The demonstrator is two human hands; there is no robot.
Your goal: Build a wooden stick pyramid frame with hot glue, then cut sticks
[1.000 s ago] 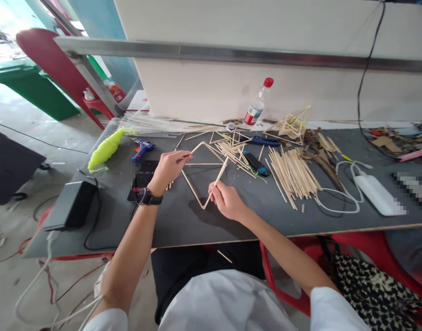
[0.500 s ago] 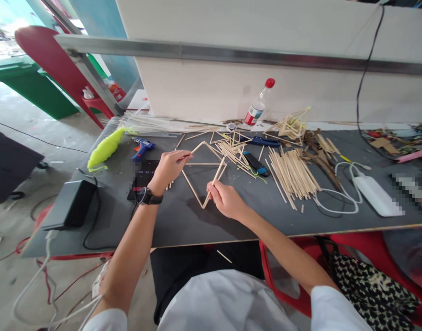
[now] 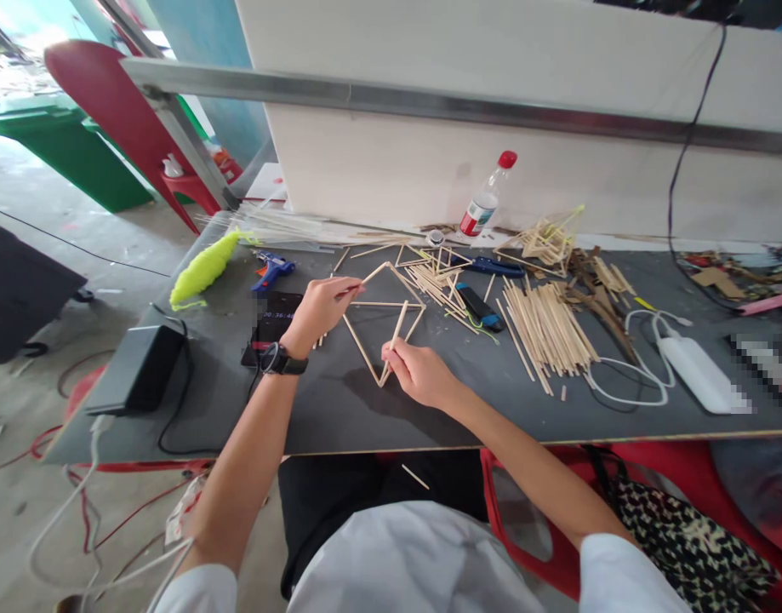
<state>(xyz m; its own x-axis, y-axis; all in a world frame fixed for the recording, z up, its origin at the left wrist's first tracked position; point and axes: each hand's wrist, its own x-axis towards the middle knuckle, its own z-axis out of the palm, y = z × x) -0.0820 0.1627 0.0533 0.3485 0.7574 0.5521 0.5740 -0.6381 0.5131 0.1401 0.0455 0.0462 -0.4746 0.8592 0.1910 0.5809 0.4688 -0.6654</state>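
My left hand (image 3: 319, 312), with a black watch on the wrist, pinches the left corner of a frame of thin wooden sticks (image 3: 365, 351) held just above the dark table (image 3: 339, 409). My right hand (image 3: 419, 372) grips a loose stick (image 3: 396, 328) that leans across the frame, its lower end near the frame's bottom corner. The frame is made of triangles joined at their corners. A pile of loose sticks (image 3: 547, 328) lies to the right of my right hand.
Left of my hands lie a phone (image 3: 274, 322), a blue glue gun (image 3: 271, 270), yellow-green yarn (image 3: 204, 268) and a black box (image 3: 137, 368). Behind are a stick model (image 3: 547, 238), a plastic bottle (image 3: 486, 203), blue pliers (image 3: 496, 267), a white power bank (image 3: 700, 375) with cables.
My right hand has turned the loose stick more upright and slid it leftward inside the frame. The left hand keeps its hold. The camera shifted a little.
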